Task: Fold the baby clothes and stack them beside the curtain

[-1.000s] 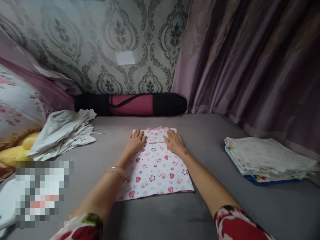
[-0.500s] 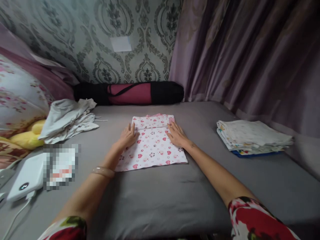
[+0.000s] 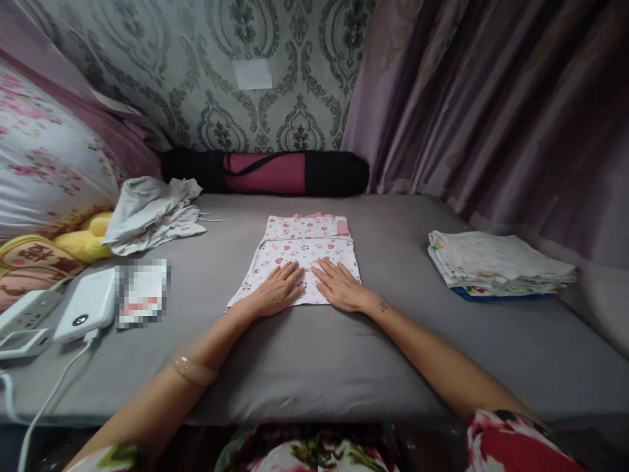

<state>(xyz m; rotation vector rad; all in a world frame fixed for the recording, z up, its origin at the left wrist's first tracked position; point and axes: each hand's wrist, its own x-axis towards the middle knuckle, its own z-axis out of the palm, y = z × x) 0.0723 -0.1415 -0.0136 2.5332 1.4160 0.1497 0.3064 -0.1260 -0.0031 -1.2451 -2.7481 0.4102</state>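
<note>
A white garment printed with pink hearts and flowers (image 3: 305,248) lies flat on the grey bed sheet (image 3: 314,367). Its far end is folded over in a band, with a bit of pink cloth showing beyond it. My left hand (image 3: 281,287) rests flat on the near left part of the garment, fingers stretched out. My right hand (image 3: 340,283) lies flat on the near right part, fingers apart. Both palms press on the cloth and neither grips it.
A stack of folded cloths (image 3: 496,262) sits at the right. To the left are a crumpled pale cloth (image 3: 152,213), a yellow plush toy (image 3: 88,239), a white power bank (image 3: 88,305) with a cable, and a power strip (image 3: 29,311). A black-and-red rolled bag (image 3: 265,173) lies along the wall.
Both hands have slid from the folded band at the garment's far end toward its near edge, coming closer together. The camera view has shifted slightly.
</note>
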